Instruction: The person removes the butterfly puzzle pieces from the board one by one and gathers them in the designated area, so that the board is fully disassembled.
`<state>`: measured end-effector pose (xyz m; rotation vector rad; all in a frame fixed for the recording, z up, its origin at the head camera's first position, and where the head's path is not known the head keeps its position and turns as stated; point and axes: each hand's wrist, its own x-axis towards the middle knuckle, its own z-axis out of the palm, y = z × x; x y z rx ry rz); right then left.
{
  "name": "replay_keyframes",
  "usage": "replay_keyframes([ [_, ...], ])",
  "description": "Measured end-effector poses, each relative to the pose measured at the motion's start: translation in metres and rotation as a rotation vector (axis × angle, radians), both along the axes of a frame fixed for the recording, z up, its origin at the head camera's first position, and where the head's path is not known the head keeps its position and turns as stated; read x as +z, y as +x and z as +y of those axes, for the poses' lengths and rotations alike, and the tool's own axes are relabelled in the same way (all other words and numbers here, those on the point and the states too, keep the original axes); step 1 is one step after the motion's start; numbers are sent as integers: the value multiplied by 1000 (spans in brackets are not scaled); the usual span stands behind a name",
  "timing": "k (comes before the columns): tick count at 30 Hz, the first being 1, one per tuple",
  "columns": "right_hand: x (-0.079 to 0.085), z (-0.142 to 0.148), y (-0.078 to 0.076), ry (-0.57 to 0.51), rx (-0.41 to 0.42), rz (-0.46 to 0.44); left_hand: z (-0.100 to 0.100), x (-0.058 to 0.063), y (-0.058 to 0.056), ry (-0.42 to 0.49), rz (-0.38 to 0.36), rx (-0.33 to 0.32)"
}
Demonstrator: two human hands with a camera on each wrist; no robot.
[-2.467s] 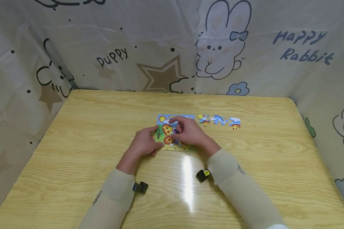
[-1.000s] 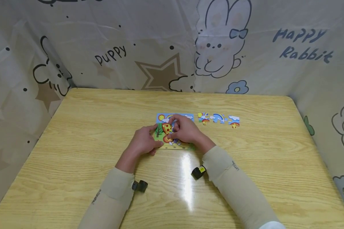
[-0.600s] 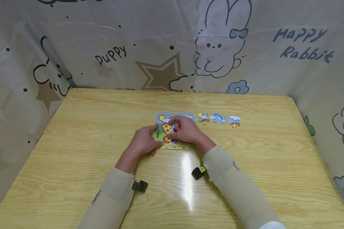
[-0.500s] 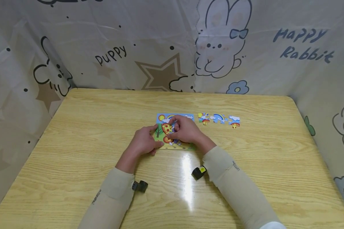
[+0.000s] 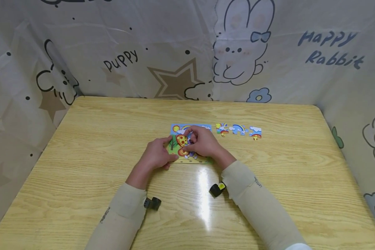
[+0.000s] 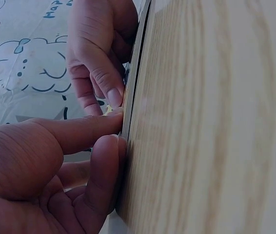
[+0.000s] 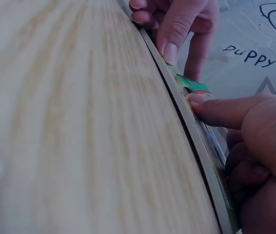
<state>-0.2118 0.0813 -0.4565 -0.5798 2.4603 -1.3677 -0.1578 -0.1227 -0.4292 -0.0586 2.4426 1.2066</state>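
A flat jigsaw puzzle point(image 5: 190, 161) with a sun, rainbow and butterfly picture lies on the table in the head view. My left hand point(image 5: 157, 152) grips its left edge, thumb on top of the lower left corner, a finger against the side. From above, my right hand point(image 5: 203, 141) pinches a puzzle piece point(image 5: 181, 140) showing a tree and a red-and-yellow wing, with thumb and index finger spread across the wing. The right wrist view shows the green edge of this piece point(image 7: 194, 85) tilted up from the puzzle. The puzzle's right side is mostly hidden under my right hand.
To the right of the puzzle, three loose pieces stand in a row: one with a mushroom and sun point(image 5: 222, 128), a rainbow piece point(image 5: 238, 129) and a cloud piece point(image 5: 255, 132). A printed cloth point(image 5: 175, 45) hangs behind the wooden table point(image 5: 97, 139).
My right hand has shifted slightly left over the butterfly, and the tree-and-wing piece sits a little raised at its left. My left hand stays at the edge. In the last half second almost nothing moves.
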Motion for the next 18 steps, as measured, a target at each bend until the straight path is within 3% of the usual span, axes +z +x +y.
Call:
replay_keyframes([
  [9,-2,0,-1,-18,-3,-13,-1,-1,0,0,-3,-4],
  [18,-2,1,-1,49,-14,20,0,-1,0,-4,-5,-4],
])
